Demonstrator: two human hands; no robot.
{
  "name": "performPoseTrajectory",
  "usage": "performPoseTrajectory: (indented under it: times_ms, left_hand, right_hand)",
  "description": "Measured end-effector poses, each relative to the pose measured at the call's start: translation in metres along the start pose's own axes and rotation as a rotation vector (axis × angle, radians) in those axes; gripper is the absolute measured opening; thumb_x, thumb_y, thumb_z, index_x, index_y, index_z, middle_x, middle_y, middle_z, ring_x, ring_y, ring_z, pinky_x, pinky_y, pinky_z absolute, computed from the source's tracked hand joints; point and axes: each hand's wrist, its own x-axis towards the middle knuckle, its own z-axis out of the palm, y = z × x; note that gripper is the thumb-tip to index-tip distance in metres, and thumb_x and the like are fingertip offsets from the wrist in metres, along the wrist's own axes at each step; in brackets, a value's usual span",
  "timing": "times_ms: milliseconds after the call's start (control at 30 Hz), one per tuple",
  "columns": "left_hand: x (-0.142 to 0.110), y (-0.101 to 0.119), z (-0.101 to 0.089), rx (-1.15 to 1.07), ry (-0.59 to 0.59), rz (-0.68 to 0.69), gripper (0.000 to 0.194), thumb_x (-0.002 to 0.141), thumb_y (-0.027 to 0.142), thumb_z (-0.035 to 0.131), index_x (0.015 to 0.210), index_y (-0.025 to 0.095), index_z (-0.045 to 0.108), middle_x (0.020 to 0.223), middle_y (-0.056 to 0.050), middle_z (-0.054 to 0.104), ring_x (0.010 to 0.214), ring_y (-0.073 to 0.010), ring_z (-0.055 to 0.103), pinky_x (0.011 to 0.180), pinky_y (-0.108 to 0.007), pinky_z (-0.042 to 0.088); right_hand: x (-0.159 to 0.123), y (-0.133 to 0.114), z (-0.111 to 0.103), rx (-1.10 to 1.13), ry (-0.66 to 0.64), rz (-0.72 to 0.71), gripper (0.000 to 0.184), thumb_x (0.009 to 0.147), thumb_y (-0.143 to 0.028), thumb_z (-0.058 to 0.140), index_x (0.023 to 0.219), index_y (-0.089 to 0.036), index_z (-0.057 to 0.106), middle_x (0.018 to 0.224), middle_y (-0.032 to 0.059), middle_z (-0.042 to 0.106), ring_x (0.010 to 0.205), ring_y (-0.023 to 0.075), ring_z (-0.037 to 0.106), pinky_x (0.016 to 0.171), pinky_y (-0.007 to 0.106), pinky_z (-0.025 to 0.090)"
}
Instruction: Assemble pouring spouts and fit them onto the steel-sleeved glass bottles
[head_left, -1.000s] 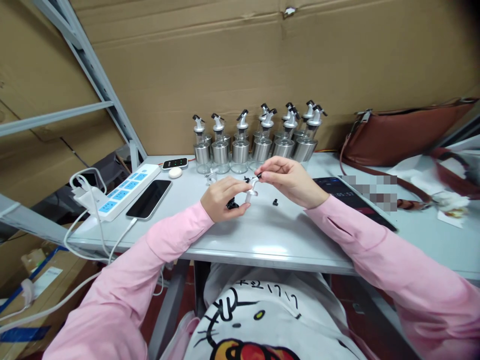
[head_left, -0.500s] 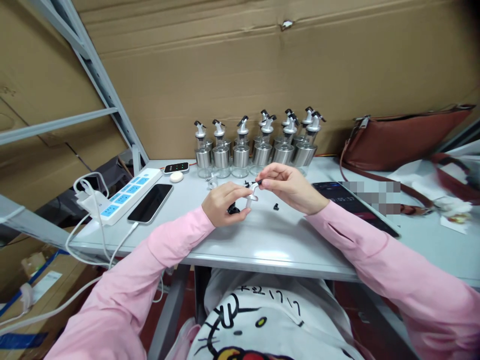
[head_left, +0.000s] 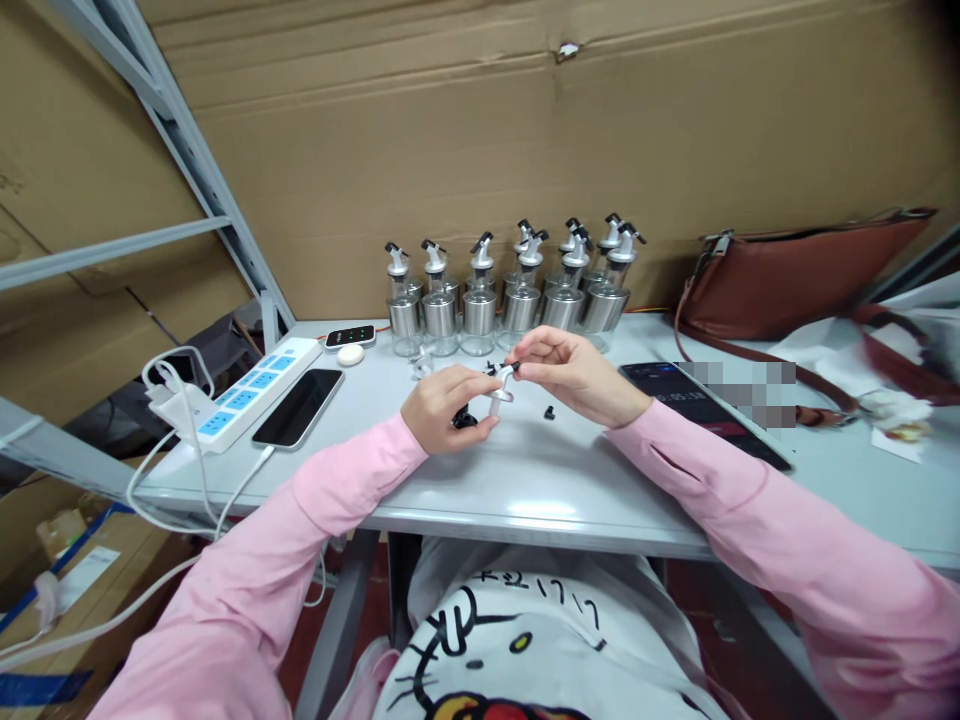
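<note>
Between thumb and fingers, my left hand (head_left: 447, 408) grips a silver-white pourer spout (head_left: 501, 393) like those on the bottles. My right hand (head_left: 574, 372) pinches a small black piece (head_left: 514, 366) against the top of that spout. Black parts (head_left: 463, 417) show under my left fingers, partly hidden. A tiny black piece (head_left: 550, 412) lies on the table just below my right hand. Behind my hands stand several glass oil bottles (head_left: 478, 318) with steel sleeves and black-tipped pourers. Clear and white small parts (head_left: 422, 364) rest in front of them.
At left on the table (head_left: 525, 500) are a white power strip (head_left: 259, 392), a charging phone (head_left: 298, 407), a small display device (head_left: 350, 337) and a round white object (head_left: 350, 355). To the right lie a tablet (head_left: 705, 415) showing a timer and a brown bag (head_left: 802, 285). Cardboard (head_left: 480, 130) stands behind.
My hands keep nearly the same hold on the spout and black piece. The whole view has shifted slightly.
</note>
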Motion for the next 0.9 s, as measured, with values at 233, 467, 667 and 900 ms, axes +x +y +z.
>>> performPoseTrajectory:
  times_ms: [233,467,667,900]
  left_hand:
    - [-0.0002,-0.0004,0.0001,-0.005,0.001,0.007,0.030,0.080,0.023,0.059,0.108,0.016,0.052,0.090,-0.007,0.068,0.077,-0.0156,0.064,0.069,-0.030,0.054]
    - [0.0002,-0.0005,-0.0001,0.008,0.000,0.021,0.031,0.082,0.025,0.057,0.111,0.016,0.051,0.090,-0.007,0.067,0.078,-0.0162,0.064,0.069,-0.030,0.055]
    - [-0.0003,-0.0003,-0.0003,-0.003,0.004,0.008,0.029,0.085,0.029,0.056,0.111,0.015,0.051,0.088,-0.008,0.067,0.079,-0.0169,0.064,0.069,-0.029,0.054]
    - [-0.0015,-0.0014,0.0010,-0.013,-0.021,0.022,0.030,0.087,0.031,0.054,0.112,0.015,0.050,0.090,-0.008,0.066,0.080,-0.0173,0.064,0.069,-0.030,0.054]
  right_hand:
    - [-0.0026,0.0001,0.0039,0.089,-0.058,0.036,0.035,0.060,-0.020,0.080,0.089,-0.023,0.060,0.084,-0.0033,0.064,0.070,0.0091,0.060,0.076,0.028,0.050]
    - [-0.0040,0.0052,0.0045,0.132,-0.116,0.201,0.026,0.080,-0.039,0.058,0.096,-0.019,0.065,0.084,0.0039,0.062,0.076,0.0138,0.058,0.075,0.032,0.048]
    - [-0.0029,0.0091,0.0038,0.157,-0.175,0.258,0.021,0.081,-0.035,0.056,0.088,-0.018,0.066,0.086,0.0053,0.063,0.075,0.0137,0.054,0.068,0.028,0.045]
    - [-0.0040,0.0082,0.0053,0.244,-0.192,0.265,0.016,0.079,-0.032,0.063,0.087,-0.019,0.066,0.080,0.0020,0.061,0.075,0.0119,0.054,0.069,0.027,0.045]
